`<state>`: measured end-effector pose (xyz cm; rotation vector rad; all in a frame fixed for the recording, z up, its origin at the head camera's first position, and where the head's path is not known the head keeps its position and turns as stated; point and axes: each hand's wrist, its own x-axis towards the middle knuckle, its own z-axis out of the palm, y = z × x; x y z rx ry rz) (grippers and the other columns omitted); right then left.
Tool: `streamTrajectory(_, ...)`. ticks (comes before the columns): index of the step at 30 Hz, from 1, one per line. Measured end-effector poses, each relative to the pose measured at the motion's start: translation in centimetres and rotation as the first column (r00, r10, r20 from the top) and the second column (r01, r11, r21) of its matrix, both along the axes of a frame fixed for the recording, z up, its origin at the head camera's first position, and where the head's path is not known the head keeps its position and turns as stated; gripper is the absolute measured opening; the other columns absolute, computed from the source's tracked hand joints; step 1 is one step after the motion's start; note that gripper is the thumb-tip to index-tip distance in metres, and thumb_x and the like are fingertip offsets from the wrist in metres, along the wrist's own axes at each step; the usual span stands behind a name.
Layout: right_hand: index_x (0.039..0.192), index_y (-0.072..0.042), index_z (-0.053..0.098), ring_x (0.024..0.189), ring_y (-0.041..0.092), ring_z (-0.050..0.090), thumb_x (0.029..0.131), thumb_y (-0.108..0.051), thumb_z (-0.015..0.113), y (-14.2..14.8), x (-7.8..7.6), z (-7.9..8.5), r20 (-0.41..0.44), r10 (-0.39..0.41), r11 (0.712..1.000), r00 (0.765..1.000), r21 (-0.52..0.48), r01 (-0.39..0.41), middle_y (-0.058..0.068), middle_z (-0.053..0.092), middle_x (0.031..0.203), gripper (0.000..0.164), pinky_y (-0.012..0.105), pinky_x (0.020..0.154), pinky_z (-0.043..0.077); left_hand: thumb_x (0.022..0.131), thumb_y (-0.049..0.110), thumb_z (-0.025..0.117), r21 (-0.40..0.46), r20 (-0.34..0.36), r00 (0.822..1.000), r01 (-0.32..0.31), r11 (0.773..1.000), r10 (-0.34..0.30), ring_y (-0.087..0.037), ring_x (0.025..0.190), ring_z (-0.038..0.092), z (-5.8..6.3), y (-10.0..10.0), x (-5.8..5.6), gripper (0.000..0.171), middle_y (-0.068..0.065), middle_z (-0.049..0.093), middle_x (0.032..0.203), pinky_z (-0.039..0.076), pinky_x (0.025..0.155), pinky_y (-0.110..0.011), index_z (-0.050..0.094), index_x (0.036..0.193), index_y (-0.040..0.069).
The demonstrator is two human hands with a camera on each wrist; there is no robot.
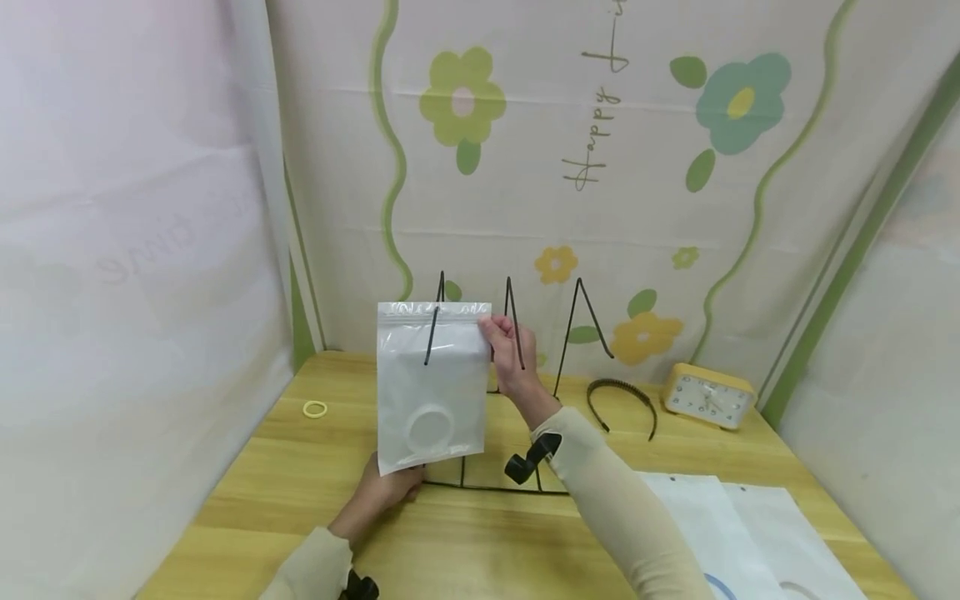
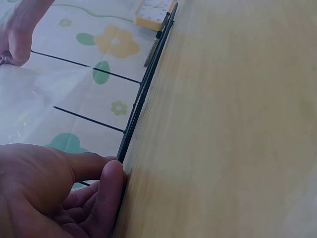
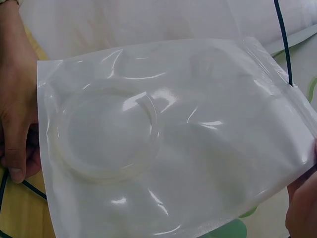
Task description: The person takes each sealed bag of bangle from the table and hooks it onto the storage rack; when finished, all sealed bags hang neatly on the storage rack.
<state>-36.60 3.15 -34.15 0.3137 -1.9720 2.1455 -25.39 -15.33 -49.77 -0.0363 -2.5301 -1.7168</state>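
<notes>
My right hand (image 1: 512,354) pinches the upper right edge of a white zip bag (image 1: 461,379), which stands upright with its front towards me. A pale ring (image 3: 106,174) shows through the bag near its bottom. The bag's top edge is at the left prong (image 1: 431,337) of a black wire rack (image 1: 502,490); the prong's tip lies in front of the bag. Whether it passes through a hole is hard to see. Low at the bag's bottom left, my left hand (image 1: 390,485) grips the rack's base rod with thumb and fingers, as the left wrist view shows.
A yellow ring (image 1: 315,409) lies at the left on the wooden table (image 1: 255,492). Right of the rack are a dark headband (image 1: 622,385) and a yellow clock (image 1: 708,396). White bags (image 1: 697,517) lie at the front right. Printed cloth (image 1: 525,208) hangs behind.
</notes>
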Motion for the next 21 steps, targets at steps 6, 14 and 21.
streamTrajectory(6, 0.096, -0.003, 0.070, 0.079, 0.015, 0.062, 0.091, -0.025, 0.071, -0.6, -0.6, 0.3, 0.030, -0.075, 0.997, 0.997, -0.004, 0.076, 0.005, 0.069, 0.091, 0.023, 0.025, 0.066, 0.051, 0.083, 0.003, 0.070, -0.153, -0.047, 0.999, 0.001, 0.988, -0.008, -0.011, 0.041, 0.049, -0.2, -0.1, -0.2, 0.023, 0.000, 0.055, 0.048, 0.034, 0.043, -0.023, 0.061, 0.063, 0.004)
streamTrajectory(14, 0.098, -0.002, 0.070, 0.078, 0.013, 0.060, 0.092, -0.026, 0.071, -1.5, -1.5, 0.8, 0.005, -0.111, 0.994, 0.994, 0.017, 0.110, 0.006, 0.069, 0.090, 0.024, 0.024, 0.066, 0.049, 0.085, 0.008, 0.073, -0.190, 0.005, 1.000, 0.025, 0.981, -0.025, -0.011, 0.043, 0.053, -0.3, -0.4, -0.4, 0.019, 0.001, 0.057, 0.049, 0.035, 0.042, -0.021, 0.063, 0.069, 0.006)
streamTrajectory(21, 0.095, -0.004, 0.070, 0.077, 0.013, 0.056, 0.091, -0.026, 0.071, -1.5, -2.5, 0.4, -0.014, -0.124, 0.992, 0.992, -0.005, 0.124, 0.003, 0.068, 0.087, 0.022, 0.025, 0.066, 0.044, 0.087, 0.009, 0.072, -0.196, 0.054, 0.998, 0.040, 0.980, -0.030, -0.011, 0.045, 0.054, -0.1, -0.2, -0.4, 0.015, -0.001, 0.060, 0.053, 0.035, 0.042, -0.021, 0.065, 0.074, 0.006)
